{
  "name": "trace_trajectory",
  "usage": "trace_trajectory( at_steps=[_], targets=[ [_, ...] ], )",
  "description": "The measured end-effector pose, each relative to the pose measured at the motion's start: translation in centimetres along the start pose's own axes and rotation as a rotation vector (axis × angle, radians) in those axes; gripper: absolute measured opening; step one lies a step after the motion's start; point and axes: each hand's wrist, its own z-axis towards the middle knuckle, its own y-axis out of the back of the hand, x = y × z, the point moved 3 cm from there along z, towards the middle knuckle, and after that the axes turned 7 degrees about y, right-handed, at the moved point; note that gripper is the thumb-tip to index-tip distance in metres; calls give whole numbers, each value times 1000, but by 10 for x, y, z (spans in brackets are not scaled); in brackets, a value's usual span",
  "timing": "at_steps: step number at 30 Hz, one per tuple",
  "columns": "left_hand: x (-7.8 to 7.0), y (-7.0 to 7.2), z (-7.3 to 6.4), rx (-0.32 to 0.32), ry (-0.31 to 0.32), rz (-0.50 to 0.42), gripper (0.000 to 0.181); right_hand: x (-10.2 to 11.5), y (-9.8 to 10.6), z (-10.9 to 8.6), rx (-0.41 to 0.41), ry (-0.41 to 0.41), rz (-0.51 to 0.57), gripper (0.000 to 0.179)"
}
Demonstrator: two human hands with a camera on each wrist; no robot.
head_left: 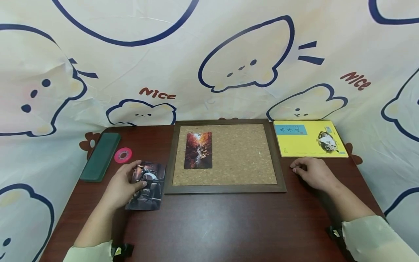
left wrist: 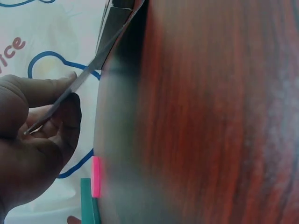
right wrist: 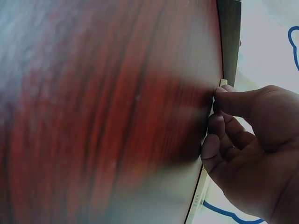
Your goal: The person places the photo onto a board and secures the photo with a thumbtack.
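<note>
My left hand [head_left: 120, 186] pinches a dark photo print [head_left: 151, 194] between thumb and fingers, left of the framed cork board [head_left: 242, 156]. Seen edge-on in the left wrist view, the print [left wrist: 88, 70] is held tilted above the table. On the board's left part lies another photo print [head_left: 198, 151], showing a stream among autumn trees. My right hand [head_left: 315, 174] rests on the table right of the board, just in front of the yellow book [head_left: 301, 143]. Its fingers are loosely bent, and nothing shows between them in the right wrist view.
A green case [head_left: 100, 157] lies at the table's left edge, with a round pink item [head_left: 123, 155], like a roll of tape, beside it. Behind the dark wooden table [head_left: 209, 225] hangs a pale cloth [head_left: 190, 69] printed with cartoon figures.
</note>
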Motion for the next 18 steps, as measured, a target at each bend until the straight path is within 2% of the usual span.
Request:
trace_trajectory(
  at_steps=[5, 9, 18],
  targets=[
    [-3, 4, 1, 39, 12, -95, 85, 0, 1, -1, -13, -5, 2, 9],
    [-7, 5, 2, 53, 19, -134, 86, 1, 2, -1, -18, -13, 10, 9],
    [-17, 10, 5, 65, -8, -137, 85, 2, 3, -1, -45, -4, 28, 8]
  ],
)
